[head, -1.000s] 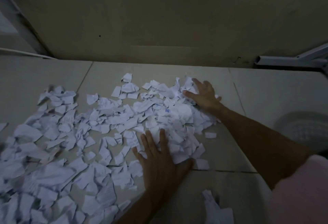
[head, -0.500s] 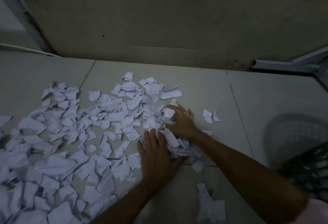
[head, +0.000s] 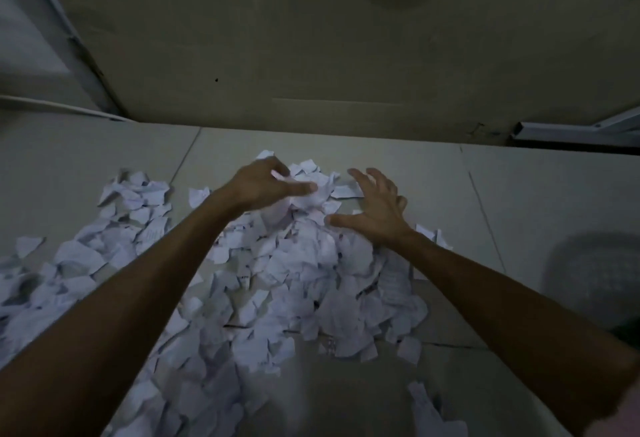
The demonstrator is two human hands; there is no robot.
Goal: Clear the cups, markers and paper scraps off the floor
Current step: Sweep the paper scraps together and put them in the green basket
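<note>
Nothing legible is showing anywhere. Some of the paper scraps (head: 311,263) are carrying faint dark marks and lines of writing or print, but dim light and blur are keeping every word and number too small to make out.

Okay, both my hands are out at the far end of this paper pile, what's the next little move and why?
Probably rake both hands toward you. The left hand and right hand bracket the far edge of the paper scraps, so pulling in would bunch loose pieces into one heap.
</note>
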